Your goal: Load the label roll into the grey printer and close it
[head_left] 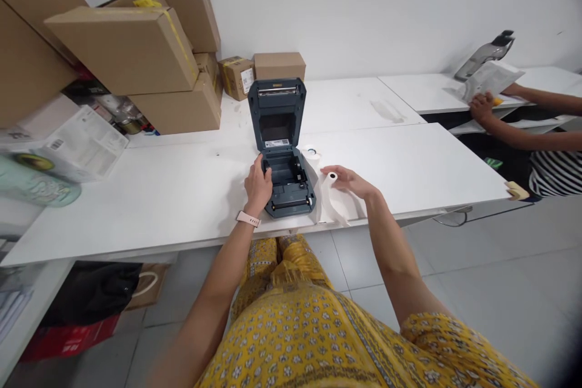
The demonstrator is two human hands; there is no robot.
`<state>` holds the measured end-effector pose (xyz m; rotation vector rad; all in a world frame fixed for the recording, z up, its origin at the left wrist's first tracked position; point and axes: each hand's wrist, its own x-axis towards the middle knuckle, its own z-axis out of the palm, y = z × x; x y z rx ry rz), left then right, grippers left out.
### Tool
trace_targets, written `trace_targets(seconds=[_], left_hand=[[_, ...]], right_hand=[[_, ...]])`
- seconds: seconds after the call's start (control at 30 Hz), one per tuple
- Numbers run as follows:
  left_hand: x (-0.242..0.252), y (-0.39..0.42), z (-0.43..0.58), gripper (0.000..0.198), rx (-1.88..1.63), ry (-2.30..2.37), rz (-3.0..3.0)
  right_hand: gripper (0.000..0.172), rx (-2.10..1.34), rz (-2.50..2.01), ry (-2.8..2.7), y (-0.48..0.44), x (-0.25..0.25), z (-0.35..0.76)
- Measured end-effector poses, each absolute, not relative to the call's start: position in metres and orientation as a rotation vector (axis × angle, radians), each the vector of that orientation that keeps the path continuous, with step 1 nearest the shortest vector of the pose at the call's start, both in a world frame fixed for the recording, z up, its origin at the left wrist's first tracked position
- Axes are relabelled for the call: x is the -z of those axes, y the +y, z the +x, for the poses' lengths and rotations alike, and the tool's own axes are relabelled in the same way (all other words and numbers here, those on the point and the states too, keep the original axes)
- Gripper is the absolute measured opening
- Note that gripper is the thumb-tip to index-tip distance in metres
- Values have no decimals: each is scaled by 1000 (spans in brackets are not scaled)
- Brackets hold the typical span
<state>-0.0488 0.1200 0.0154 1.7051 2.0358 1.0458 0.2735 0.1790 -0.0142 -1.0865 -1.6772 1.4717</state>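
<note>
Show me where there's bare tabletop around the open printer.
Left: largely bare white tabletop between the left hand and the mint-green bottle, in front of the stacked boxes. Right: the wide stretch from the right hand to the tabletop's right end. Crowded: right of the printer, with paper rolls and loose paper; and the back left, under those boxes.

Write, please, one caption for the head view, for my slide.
Left hand on an open dark printer, right hand at a white paper roll beside it, on a white table.
</note>
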Motion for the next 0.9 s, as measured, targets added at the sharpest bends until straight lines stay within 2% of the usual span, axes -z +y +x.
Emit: trace_targets(seconds=[0.1, 0.27, 0.37, 0.53, 0.67, 0.73, 0.9], left_hand=[[-18, 119, -48, 52, -1041, 2038, 1724], [-24, 117, -42, 56, -929, 2081, 1754], [-26, 117, -41, 58, -911, 2090, 1771], [-27, 115, -42, 59, -924, 2091, 1757], [-28, 114, -41, 57, -938, 2093, 1759], [-28, 114, -41, 57, -945, 2093, 1752], [-28, 114, -41, 57, -952, 2080, 1737]], right_hand=[[53, -1496, -1101, -1633, 160, 15, 260], [75, -1536, -865, -1517, 151, -44, 240], [65, -1462, -730, -1875, 164, -85, 211], [43, -823, -791, -2714, 193, -99, 137], [45, -365, -1050, -2980, 193, -87, 106], [46, -240, -1133, -2990, 190, -81, 103], [30, -176, -1138, -3019, 191, -66, 107]])
